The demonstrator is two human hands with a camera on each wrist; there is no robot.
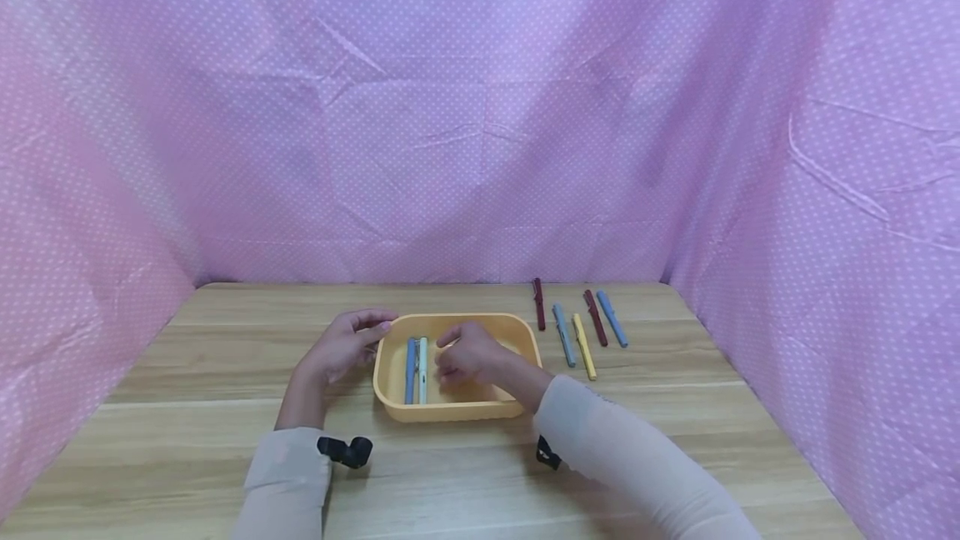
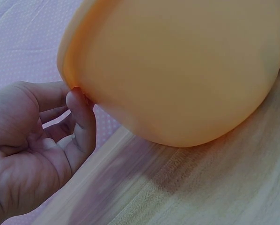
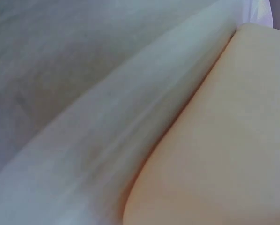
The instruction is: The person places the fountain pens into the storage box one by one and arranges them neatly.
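A yellow tray with rounded corners stands on the table. My left hand pinches its upper left corner at the rim between thumb and fingers, seen closer in the left wrist view. Inside the tray's left part, a blue pen and a pale green pen lie side by side, lengthwise to me. Just right of them, my right hand reaches down into the tray with bent fingers; whether they hold anything is hidden. The right wrist view has only the sleeve and the tray's wall.
Right of the tray lie several pens: a dark red pen, a grey-blue pen, a yellow pen, another dark red pen and a blue pen. Pink dotted cloth hangs behind and beside the wooden table.
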